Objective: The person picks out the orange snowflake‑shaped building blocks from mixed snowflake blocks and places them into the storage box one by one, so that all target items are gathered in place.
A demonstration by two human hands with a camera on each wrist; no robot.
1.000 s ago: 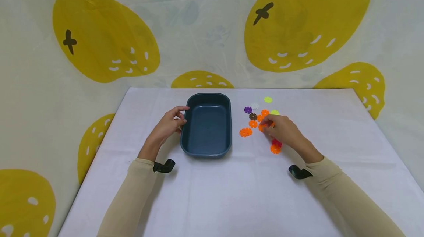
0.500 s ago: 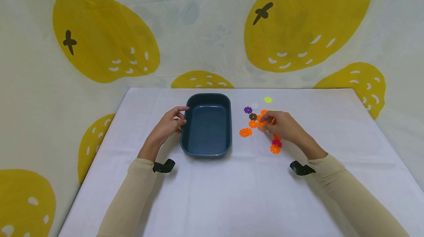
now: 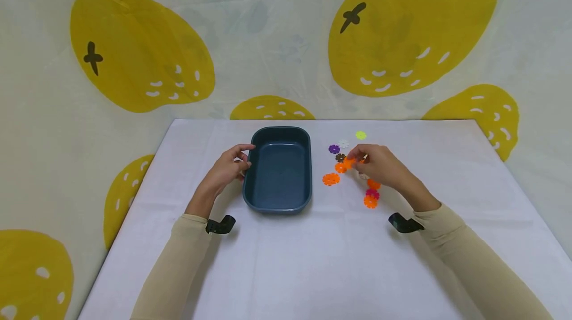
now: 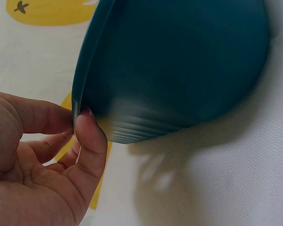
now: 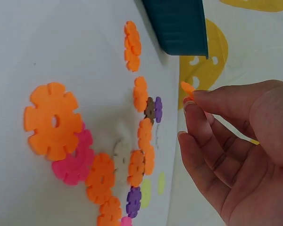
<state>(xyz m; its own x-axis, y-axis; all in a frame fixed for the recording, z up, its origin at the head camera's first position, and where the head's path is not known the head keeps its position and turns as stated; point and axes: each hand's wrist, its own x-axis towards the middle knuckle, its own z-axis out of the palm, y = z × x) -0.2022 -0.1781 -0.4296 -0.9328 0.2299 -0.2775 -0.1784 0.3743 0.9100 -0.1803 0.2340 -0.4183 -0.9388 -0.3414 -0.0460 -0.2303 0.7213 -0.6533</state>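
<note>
At the left rim of a dark blue plastic basin [image 3: 279, 181], my left hand [image 3: 229, 167] pinches the edge between thumb and finger; the left wrist view shows this grip on the basin wall [image 4: 188, 56]. Over the scattered discs to the basin's right is my right hand [image 3: 381, 163]. Its thumb and finger pinch an orange notched flower-shaped disc [image 5: 187, 87], which the right wrist view shows raised off the table. Below and around lie more orange discs [image 5: 53, 121], a pink disc [image 5: 73, 160], a cream disc [image 5: 122, 159] and a purple disc [image 3: 333, 149]. My right hand hides some of them.
Overlapping orange discs [image 3: 331, 179] lie close to the basin's right side. Farther back are a yellow-green disc [image 3: 361, 135], a white disc [image 3: 343, 143] and a brown disc [image 3: 340, 158]. A white cloth [image 3: 286, 260] covers the table, with a patterned curtain [image 3: 268, 37] behind it.
My right hand has shifted slightly away from me and lifted, with an orange disc now showing at its fingertips. A cream disc beneath has come into sight. The left hand stays on the basin.
</note>
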